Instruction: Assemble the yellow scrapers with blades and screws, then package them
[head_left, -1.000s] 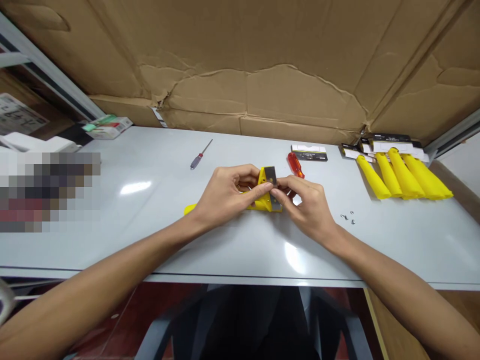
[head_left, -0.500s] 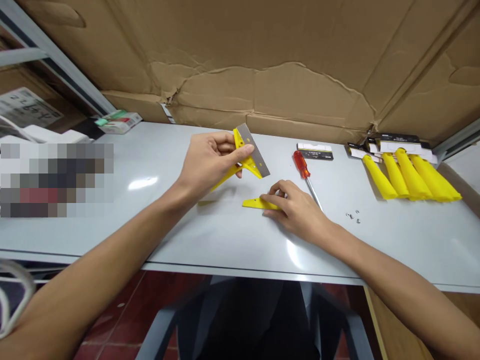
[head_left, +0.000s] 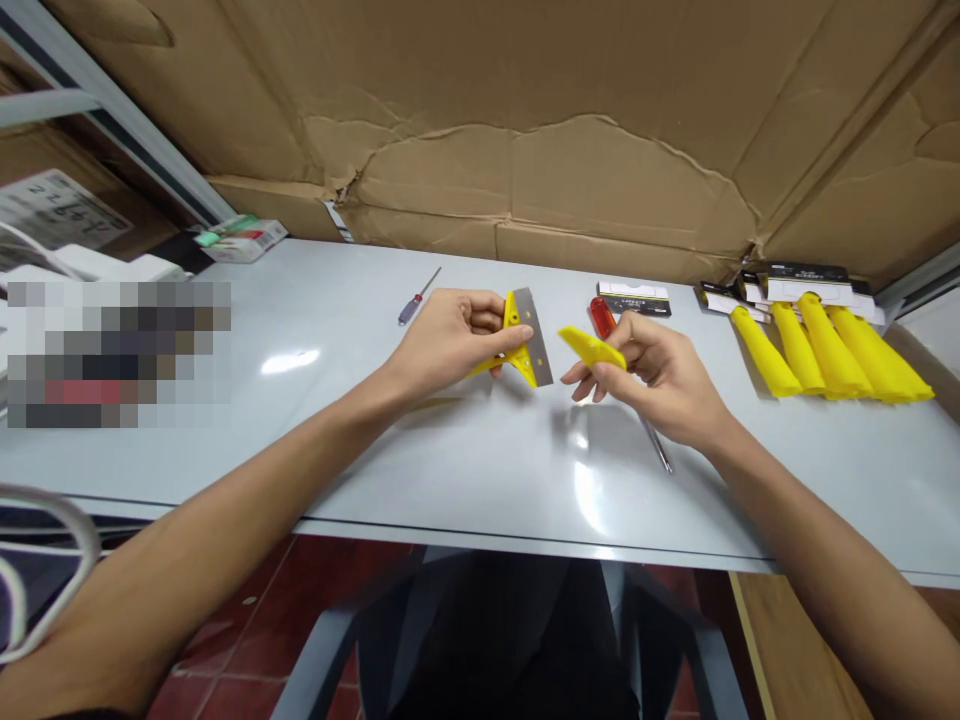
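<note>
My left hand point(head_left: 461, 335) is closed around a yellow scraper point(head_left: 512, 300), its thumb pressing on the flat metal blade point(head_left: 537, 345). The blade faces right, and part of the handle is hidden by my fingers. In my right hand point(head_left: 660, 375), thumb and fingers pinch a small yellow plastic piece point(head_left: 592, 348), held above the table a short gap to the right of the blade. Under and behind my right hand lies a red-handled screwdriver point(head_left: 601, 317), its shaft tip point(head_left: 664, 462) showing below the hand.
A small screwdriver point(head_left: 410, 308) lies behind my left hand. Black-and-white packaging point(head_left: 634, 299) is at the back. Several yellow scraper handles point(head_left: 829, 345) with packaging lie at the right. A small box point(head_left: 241, 240) stands back left. Cardboard point(head_left: 540, 170) walls the white table's point(head_left: 465, 480) far side.
My right hand has lifted the yellow plastic piece off the table, moving up and right. My left hand has shifted right with the scraper, bringing its blade more upright and uncovering the small screwdriver.
</note>
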